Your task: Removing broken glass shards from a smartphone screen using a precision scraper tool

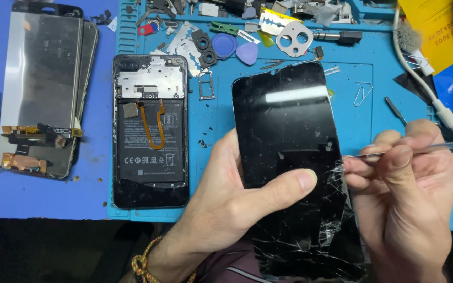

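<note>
Right of the opened phone [150, 131], above the blue tabletop [48, 196], the left hand [226, 199] clamps a cracked black screen [294, 157] — thumb across its glass — while the right hand [410, 194] pinches a thin metal tool [373, 154] at its edge.

Bare mat [216, 118] between opened phone [150, 131] and cracked screen [289, 157] gives passage

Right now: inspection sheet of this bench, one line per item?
Surface: blue work mat on a blue table.
Job's things: cracked black screen, shattered in its lower part; thin metal tool, tip at the screen's right edge.
Clutter: opened phone, stacked display panels, picks, small parts, paper clip.
Grippers: left hand grips the screen; right hand pinches the tool.
Cables: white cable.
Surroundings: nothing seen.
</note>
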